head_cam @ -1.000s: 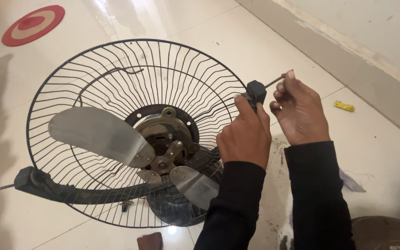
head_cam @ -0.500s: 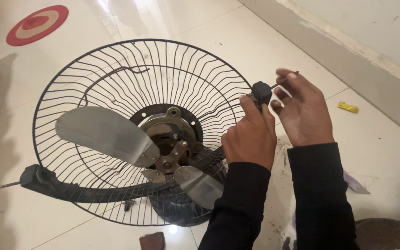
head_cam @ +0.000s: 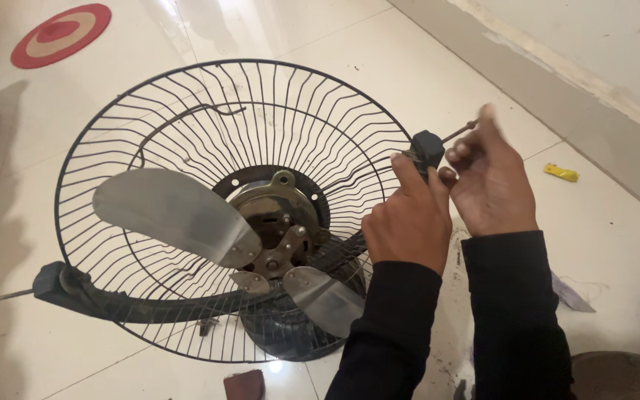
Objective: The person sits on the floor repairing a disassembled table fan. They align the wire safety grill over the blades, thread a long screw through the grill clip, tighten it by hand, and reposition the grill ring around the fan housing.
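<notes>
At 3 o'clock on the fan guard (head_cam: 187,133) rim, left hand (head_cam: 405,222) is closing round the black bracket (head_cam: 428,147), pinching it steady. Right hand (head_cam: 492,185) is pinching the thin bolt (head_cam: 459,133); since half a second ago its fingers have rolled and blurred, so the bolt is likely turning. Wall skirting (head_cam: 594,126) is crowding 1–3 o'clock; open floor (head_cam: 320,37) is lying toward 12.

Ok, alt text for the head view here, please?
Two hands in black sleeves work at the rim of a wire fan guard lying on a pale tiled floor: the left hand grips a black bracket, the right hand pinches a thin rod through it. Metal blades surround the hub.
</notes>
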`<action>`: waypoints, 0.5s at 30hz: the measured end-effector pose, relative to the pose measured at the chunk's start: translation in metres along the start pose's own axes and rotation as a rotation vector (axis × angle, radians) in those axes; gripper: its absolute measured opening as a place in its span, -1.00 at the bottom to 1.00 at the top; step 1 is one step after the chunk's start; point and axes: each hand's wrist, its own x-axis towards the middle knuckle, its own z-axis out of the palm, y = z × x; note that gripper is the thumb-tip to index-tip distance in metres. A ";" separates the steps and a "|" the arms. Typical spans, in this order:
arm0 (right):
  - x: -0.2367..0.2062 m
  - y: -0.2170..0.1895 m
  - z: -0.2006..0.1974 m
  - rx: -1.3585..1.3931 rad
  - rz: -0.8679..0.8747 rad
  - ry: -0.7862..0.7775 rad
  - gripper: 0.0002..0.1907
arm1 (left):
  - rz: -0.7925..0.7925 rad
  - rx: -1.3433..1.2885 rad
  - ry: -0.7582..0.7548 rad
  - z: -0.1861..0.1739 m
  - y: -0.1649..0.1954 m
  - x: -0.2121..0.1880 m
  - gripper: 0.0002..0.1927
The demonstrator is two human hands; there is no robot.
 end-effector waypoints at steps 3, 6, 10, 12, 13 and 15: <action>-0.001 -0.003 -0.005 0.043 0.034 -0.041 -0.70 | 0.020 0.006 0.058 0.002 0.001 -0.001 -0.51; -0.001 -0.002 -0.007 -0.015 -0.008 -0.115 -0.74 | 0.006 0.016 0.060 0.004 0.001 -0.003 -0.50; 0.001 0.004 -0.006 0.013 -0.064 -0.120 -0.65 | -0.015 -0.041 0.073 0.008 0.002 -0.004 -0.49; 0.001 0.004 -0.007 0.016 0.022 -0.013 -0.68 | -0.021 -0.039 0.095 0.010 0.002 -0.004 -0.48; 0.000 0.004 -0.008 0.019 0.064 0.042 -0.65 | -0.023 -0.038 0.105 0.010 0.002 -0.004 -0.48; -0.001 0.002 -0.010 -0.040 -0.002 -0.054 -0.74 | -0.033 -0.021 0.068 0.011 0.002 -0.005 -0.48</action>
